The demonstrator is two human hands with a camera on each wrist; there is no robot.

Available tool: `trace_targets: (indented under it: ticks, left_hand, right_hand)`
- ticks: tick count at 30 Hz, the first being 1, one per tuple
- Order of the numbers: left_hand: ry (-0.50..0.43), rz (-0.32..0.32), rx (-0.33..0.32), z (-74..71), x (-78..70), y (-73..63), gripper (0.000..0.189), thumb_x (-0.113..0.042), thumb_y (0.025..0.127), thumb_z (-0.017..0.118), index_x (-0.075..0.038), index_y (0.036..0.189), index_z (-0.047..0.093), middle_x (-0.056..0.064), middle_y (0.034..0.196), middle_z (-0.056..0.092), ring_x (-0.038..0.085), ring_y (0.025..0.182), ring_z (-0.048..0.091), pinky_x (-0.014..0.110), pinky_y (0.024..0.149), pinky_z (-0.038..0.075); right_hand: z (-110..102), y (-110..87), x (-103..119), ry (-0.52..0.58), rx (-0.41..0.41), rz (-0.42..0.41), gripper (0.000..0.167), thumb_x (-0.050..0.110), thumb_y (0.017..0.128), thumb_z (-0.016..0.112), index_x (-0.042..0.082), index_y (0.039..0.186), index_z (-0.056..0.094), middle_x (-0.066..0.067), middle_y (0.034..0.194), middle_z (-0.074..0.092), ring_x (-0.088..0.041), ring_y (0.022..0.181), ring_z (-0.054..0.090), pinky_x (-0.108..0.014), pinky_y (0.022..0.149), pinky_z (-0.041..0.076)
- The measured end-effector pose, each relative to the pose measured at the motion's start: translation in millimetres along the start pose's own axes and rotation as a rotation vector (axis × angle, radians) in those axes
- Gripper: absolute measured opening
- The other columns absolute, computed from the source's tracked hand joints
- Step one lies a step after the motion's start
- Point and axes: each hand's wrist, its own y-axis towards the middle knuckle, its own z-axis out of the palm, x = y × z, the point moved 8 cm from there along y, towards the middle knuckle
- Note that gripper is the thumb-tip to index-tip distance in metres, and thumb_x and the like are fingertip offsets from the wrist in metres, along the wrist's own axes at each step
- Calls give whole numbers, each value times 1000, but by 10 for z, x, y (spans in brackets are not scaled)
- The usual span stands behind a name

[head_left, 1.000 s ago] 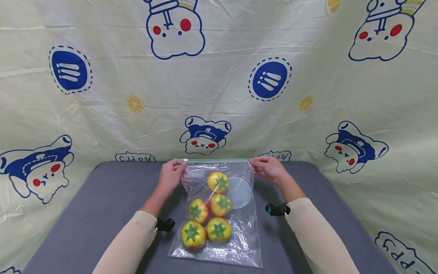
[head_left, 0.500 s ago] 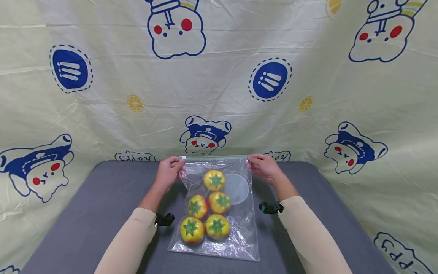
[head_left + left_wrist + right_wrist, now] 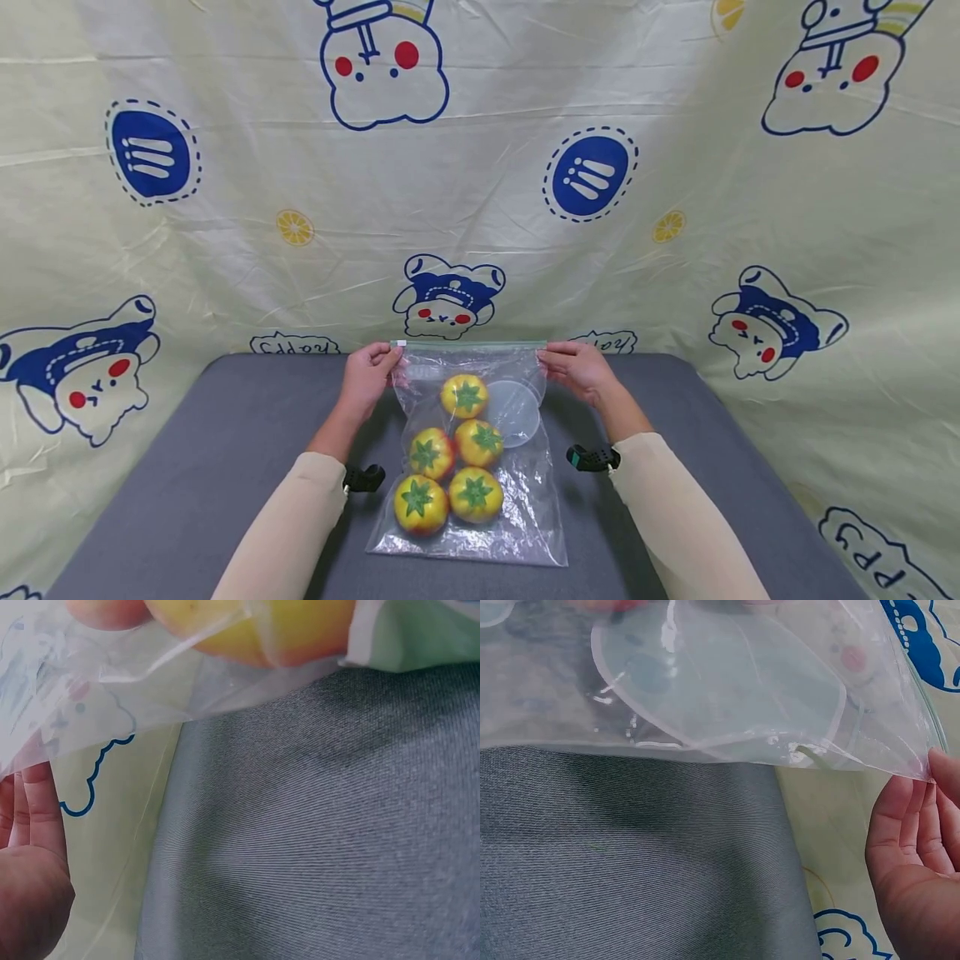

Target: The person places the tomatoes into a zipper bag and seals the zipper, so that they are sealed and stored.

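Observation:
A clear plastic zip bag (image 3: 528,521) hangs upright between both hands, its top edge level in the head view. Inside are several yellow-red fruits (image 3: 476,495) with green star-shaped leaves on top, in the left and middle of the bag. My left hand (image 3: 366,379) pinches the bag's upper left corner, beside a small white zip slider (image 3: 401,343). With thumb and fingertips, my right hand (image 3: 915,855) pinches the upper right corner. A pale round patch (image 3: 517,417) shows on the bag's right half. In the left wrist view, fruit (image 3: 277,630) bulges against the plastic.
A grey cloth-covered table (image 3: 247,450) lies beneath the bag and arms. Behind it hangs a pale curtain (image 3: 495,183) printed with cartoon figures and orange slices. Black wrist cameras (image 3: 592,458) stick out below the hands.
The bag has shifted slightly left and up. My right hand has come a little leftward, and the bag's upper right side now looks slacker. Both hands keep their grip.

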Motion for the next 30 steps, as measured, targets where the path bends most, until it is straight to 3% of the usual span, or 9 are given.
trace_targets:
  ticks: [3,9,21,25,30]
  left_hand:
    - [-20,-15,9,18,19,5,21,-10,103,62,9,112,60,-8,73,72,6,61,67,24,60,60]
    - [-60,-33,24,40,36,11,20,-6,102,62,10,114,60,-8,73,74,6,64,69,25,64,61]
    - [-74,-23,37,64,69,9,26,-7,103,59,12,121,56,-8,81,75,4,73,71,25,68,62]
    - [-76,-25,38,67,69,8,25,-7,104,59,11,121,57,-7,83,76,5,76,72,27,69,62]
    - [-40,-30,30,70,66,3,25,-9,104,59,9,121,59,-6,84,76,5,78,73,26,70,62]
  right_hand:
    - [-13,-15,-16,8,-6,2,34,2,99,65,-9,129,56,1,88,73,-10,80,70,-24,75,60]
    - [-22,-38,-41,4,-20,16,51,5,101,64,-11,144,44,3,93,71,-9,84,70,-23,77,60]
    - [-18,-34,-56,-14,-61,17,51,13,98,70,-7,141,50,2,99,71,-9,87,69,-24,81,59]
    - [-17,-16,7,-149,-109,-42,54,21,96,74,-6,138,55,-5,115,67,-13,94,67,-35,96,57]
    - [82,-52,227,-460,-211,-165,55,34,93,77,0,132,63,-16,128,65,-25,111,63,-46,102,52]
